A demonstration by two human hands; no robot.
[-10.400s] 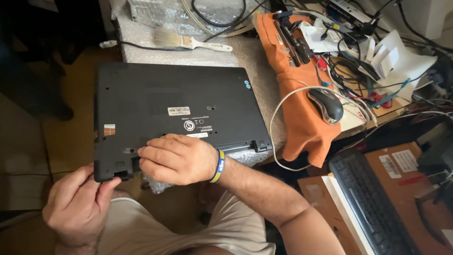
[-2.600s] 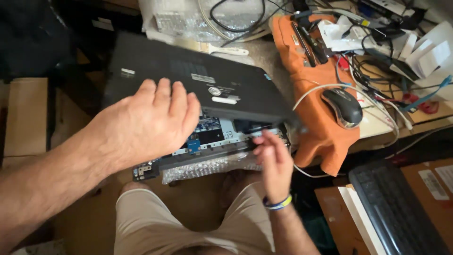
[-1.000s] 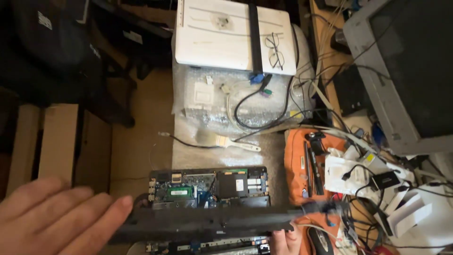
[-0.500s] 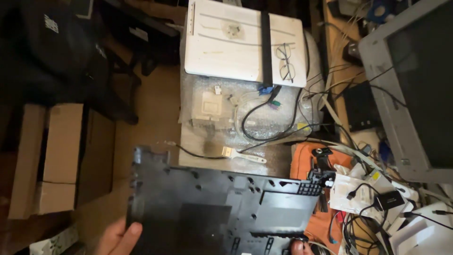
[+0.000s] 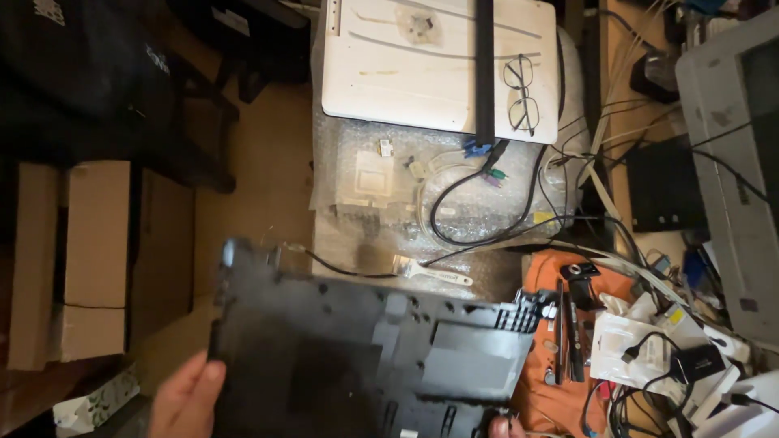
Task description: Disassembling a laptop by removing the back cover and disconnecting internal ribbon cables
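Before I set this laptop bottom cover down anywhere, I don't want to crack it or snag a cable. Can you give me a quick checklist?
1. Left hand grips cover's lower left edge: ok.
2. Right hand grip: cannot tell, only fingertips show.
3. Black bottom cover whole, inner side facing up: ok as far as visible.
4. Bubble wrap free for landing: not ok, cables and small brush lie there.
5. Orange tool pouch beside cover's right edge: not ok, crowded.

Cluttered desk (image 5: 649, 162), tan floor (image 5: 260, 178), cardboard boxes (image 5: 97, 259)
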